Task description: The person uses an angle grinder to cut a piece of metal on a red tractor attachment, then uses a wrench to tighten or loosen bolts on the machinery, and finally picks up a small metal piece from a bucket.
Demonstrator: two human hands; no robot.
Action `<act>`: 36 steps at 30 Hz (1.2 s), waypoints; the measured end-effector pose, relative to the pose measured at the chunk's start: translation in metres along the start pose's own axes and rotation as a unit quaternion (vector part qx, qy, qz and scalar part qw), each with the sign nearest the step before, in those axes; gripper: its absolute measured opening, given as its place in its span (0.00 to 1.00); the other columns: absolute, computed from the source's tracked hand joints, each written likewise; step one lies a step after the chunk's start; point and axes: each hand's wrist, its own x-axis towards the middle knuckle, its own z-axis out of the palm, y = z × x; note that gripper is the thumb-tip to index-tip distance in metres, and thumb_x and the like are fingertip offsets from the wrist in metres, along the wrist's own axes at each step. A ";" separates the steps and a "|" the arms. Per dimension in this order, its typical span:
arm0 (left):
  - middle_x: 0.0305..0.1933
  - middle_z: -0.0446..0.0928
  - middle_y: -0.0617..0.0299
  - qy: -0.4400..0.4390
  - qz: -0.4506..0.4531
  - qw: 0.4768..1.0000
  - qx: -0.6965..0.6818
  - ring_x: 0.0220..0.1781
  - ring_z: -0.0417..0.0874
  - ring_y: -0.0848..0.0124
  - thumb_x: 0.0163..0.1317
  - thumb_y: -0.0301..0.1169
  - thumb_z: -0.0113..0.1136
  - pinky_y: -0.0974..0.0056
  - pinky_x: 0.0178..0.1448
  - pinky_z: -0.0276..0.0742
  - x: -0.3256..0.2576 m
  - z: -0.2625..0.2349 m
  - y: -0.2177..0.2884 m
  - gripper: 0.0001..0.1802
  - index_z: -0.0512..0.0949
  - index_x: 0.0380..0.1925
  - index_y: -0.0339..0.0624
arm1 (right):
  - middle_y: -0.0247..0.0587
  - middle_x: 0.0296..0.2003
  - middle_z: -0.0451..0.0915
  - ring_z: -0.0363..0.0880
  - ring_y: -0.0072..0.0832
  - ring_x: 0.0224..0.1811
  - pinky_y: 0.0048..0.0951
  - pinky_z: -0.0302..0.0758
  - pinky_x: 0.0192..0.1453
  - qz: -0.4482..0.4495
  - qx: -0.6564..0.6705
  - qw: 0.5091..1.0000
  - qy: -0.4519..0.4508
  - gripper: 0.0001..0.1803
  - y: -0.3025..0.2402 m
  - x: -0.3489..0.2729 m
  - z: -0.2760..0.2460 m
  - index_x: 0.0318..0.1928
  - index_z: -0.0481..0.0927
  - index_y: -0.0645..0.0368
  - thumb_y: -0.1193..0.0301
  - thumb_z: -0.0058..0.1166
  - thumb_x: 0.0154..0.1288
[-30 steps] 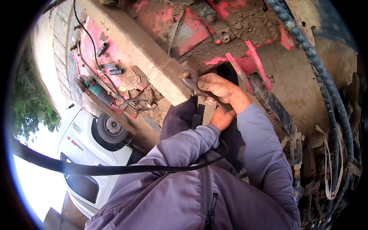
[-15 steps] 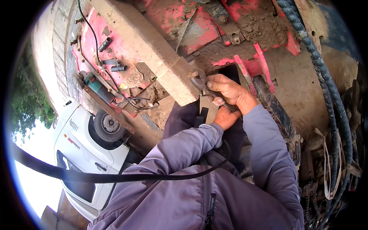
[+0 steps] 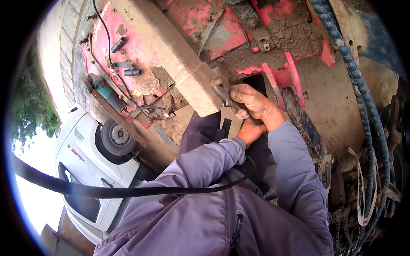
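Observation:
At the end of a thick, dirt-covered beam [image 3: 177,53], my right hand [image 3: 253,102] is closed around a dark metal tool [image 3: 222,91] that looks like pliers. Its curved jaws touch or lie right beside the beam's end face, where a small rusty piece shows. One curved handle shows under my right palm. My left hand [image 3: 249,131] sits just below the right one, close against it. Its fingers are hidden behind the right hand, so their grip does not show.
Mud-caked red machinery [image 3: 222,38] spreads ahead. A green angle grinder [image 3: 106,93] with a black cable lies on a ledge at left. Thick spiral-wrapped hoses [image 3: 358,81] hang at right. A black strap [image 3: 128,190] crosses in front of me. A white vehicle [image 3: 92,158] stands at left.
My right hand has shifted slightly, and more of the tool's jaws and its lower handle show. My left hand stays close beneath it. The whole view has tilted a little.

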 end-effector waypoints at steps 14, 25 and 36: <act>0.54 0.77 0.59 0.023 -0.015 0.999 0.026 0.58 0.75 0.66 0.53 0.30 0.68 0.61 0.62 0.70 0.001 0.003 -0.005 0.27 0.73 0.54 0.37 | 0.40 0.20 0.77 0.65 0.18 0.10 0.18 0.59 0.13 -0.015 -0.033 0.999 0.013 0.20 -0.004 -0.004 0.006 0.39 0.79 0.63 0.55 0.57 0.67; 0.48 0.77 0.61 0.050 0.074 0.982 -0.169 0.53 0.77 0.68 0.45 0.14 0.59 0.64 0.56 0.73 -0.004 0.013 -0.003 0.29 0.73 0.52 0.38 | 0.37 0.23 0.78 0.78 0.25 0.27 0.29 0.73 0.32 -0.114 -0.442 0.808 0.374 0.30 0.014 -0.061 0.011 0.32 0.78 0.66 0.46 0.51 0.68; 0.29 0.73 0.66 0.059 0.044 0.984 -0.160 0.34 0.74 0.74 0.46 0.22 0.62 0.67 0.41 0.70 -0.004 0.010 -0.009 0.07 0.75 0.27 0.40 | 0.38 0.37 0.81 0.77 0.25 0.40 0.27 0.72 0.48 -0.105 -0.176 0.893 0.400 0.36 0.066 -0.087 -0.018 0.42 0.82 0.65 0.41 0.39 0.71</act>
